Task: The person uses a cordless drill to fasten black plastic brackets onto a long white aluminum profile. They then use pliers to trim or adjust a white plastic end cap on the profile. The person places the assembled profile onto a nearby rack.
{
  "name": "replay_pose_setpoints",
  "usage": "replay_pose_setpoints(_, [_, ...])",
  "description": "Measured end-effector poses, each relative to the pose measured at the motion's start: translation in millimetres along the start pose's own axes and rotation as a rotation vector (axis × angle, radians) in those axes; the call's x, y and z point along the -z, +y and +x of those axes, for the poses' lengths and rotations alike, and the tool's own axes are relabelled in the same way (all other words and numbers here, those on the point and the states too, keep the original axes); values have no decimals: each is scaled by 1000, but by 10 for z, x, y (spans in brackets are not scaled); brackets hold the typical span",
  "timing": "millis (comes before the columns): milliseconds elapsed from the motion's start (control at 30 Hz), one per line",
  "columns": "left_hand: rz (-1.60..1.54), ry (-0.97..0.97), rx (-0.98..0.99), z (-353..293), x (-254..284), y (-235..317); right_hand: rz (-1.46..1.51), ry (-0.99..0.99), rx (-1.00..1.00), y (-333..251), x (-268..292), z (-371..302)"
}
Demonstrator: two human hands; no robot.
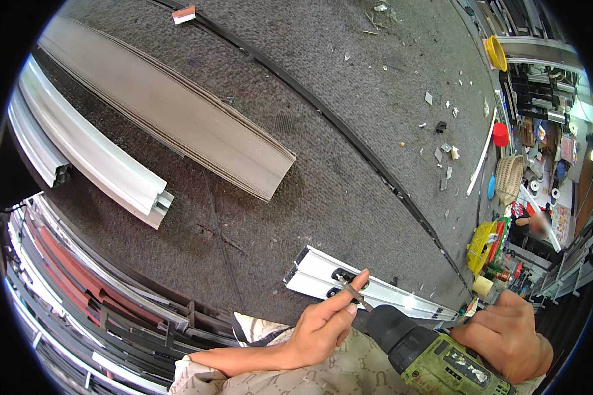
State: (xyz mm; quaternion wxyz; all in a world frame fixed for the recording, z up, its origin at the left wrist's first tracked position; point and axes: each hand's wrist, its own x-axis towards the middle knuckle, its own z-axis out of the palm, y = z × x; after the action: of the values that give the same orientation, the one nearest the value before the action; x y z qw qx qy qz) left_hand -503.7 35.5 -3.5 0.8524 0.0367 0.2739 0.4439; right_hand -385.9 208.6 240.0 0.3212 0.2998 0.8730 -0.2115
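My right hand [507, 336] is wrapped round a green and black cordless drill [441, 368] at the lower right. The drill's black chuck points up and left, and a thin bit [362, 301] sticks out of it. My left hand [326, 326] has its index finger stretched along one side of the bit and its thumb on the other, closed about it. Beyond the fingertips lies a white metal profile [310, 266] with dark round fittings [342, 275] set in its face. The bit's tip is close to these fittings; whether it touches cannot be made out.
Flat grey-brown panels [178, 108] and white profiles [99, 151] lie on the dark carpet. A long black strip [329, 118] crosses it. Scraps [438, 155] litter the far right. A yellow basket [482, 247] and a wicker basket [509, 178] stand right, stacked profiles [99, 296] left.
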Motion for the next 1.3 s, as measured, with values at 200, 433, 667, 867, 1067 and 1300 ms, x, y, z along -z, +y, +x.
replay_pose_setpoints(200, [-19,8,-45,7,-21,-54,-4,-8,42,74,-52,-58])
replay_pose_setpoints(433, [30,15,-110,20,-20,-111,-20,30,57,105,-114,-21])
replay_pose_setpoints(667, [157,133,-187,32,-137,-136,10,-8,118,286,-159,-153])
replay_pose_setpoints(867, [76,357,-164,53,-263,-205,7,102,203,290,-164,-229])
replay_pose_setpoints(1067, [213,364,-261,65,-310,-265,297,503,322,458,-424,-710])
replay_pose_setpoints(1300, [193,349,-277,-67,-553,-224,428,1046,1,986,-1678,-869])
